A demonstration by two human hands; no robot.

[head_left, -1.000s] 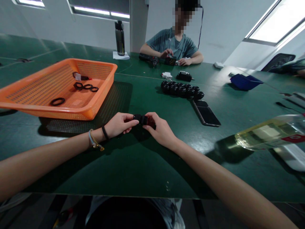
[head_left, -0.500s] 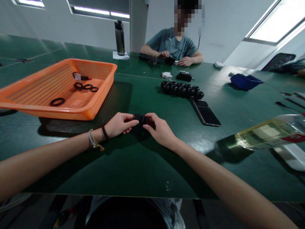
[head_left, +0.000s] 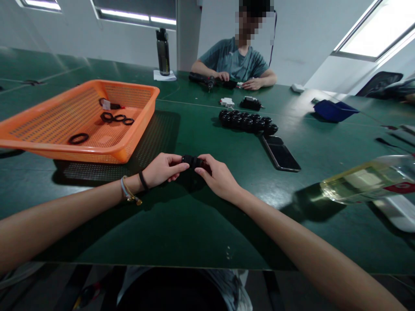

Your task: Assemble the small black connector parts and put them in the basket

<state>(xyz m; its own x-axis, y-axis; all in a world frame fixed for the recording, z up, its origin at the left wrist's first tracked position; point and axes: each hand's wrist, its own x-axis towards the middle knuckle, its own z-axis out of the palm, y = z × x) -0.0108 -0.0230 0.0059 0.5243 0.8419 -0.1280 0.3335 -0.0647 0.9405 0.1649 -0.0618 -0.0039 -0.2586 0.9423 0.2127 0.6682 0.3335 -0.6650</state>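
Between my hands, just above the green table (head_left: 181, 233), is a small black cylindrical part (head_left: 191, 161) with a ridged middle. My left hand (head_left: 164, 167) pinches its left end between thumb and fingers. At the right end, the thumb and fingers of my right hand (head_left: 218, 176) are closed around it. The fingers partly cover the part, so its exact kind cannot be made out. Farther back, several shiny black round parts (head_left: 247, 122) stand in a tight cluster.
An orange basket (head_left: 142, 125) at left holds several black rings (head_left: 78, 138). A phone (head_left: 281, 153) lies right of my hands, near a tilted-looking bottle (head_left: 359, 179). Across the table sits a person (head_left: 233, 60) beside a power drill (head_left: 205, 80). A blue tray (head_left: 333, 111) stands farther right.
My right fingers have shifted slightly on the black cylindrical part, which appears turned a little. My left hand has stayed put. The person opposite has lowered a black object.
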